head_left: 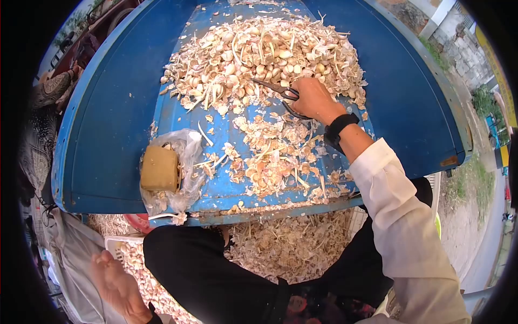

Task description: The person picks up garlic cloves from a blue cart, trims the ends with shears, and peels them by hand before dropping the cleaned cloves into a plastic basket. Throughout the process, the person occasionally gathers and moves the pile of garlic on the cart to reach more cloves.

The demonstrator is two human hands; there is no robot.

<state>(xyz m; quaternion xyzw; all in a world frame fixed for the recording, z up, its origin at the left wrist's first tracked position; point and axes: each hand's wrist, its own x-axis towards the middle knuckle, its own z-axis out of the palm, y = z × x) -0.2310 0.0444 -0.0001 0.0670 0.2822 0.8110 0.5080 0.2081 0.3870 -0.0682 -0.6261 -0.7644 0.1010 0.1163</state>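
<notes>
A heap of garlic cloves and loose skins (264, 54) covers the far part of the blue metal bed (216, 135). My right hand (314, 100) is wrapped round dark scissors (283, 90), whose blades point left over the heap's near edge. My left hand (116, 286), somewhat blurred, is low at the left, beside a light crate (114, 243) of garlic cloves (154, 286). It seems to hold nothing, its fingers apart.
A yellowish block (159, 168) sits on a clear plastic bag (189, 183) at the bed's near left. Skins (275, 156) lie scattered nearer me. More skins (291, 248) lie below, between my legs. A patterned sleeve of another person (51, 92) shows at far left.
</notes>
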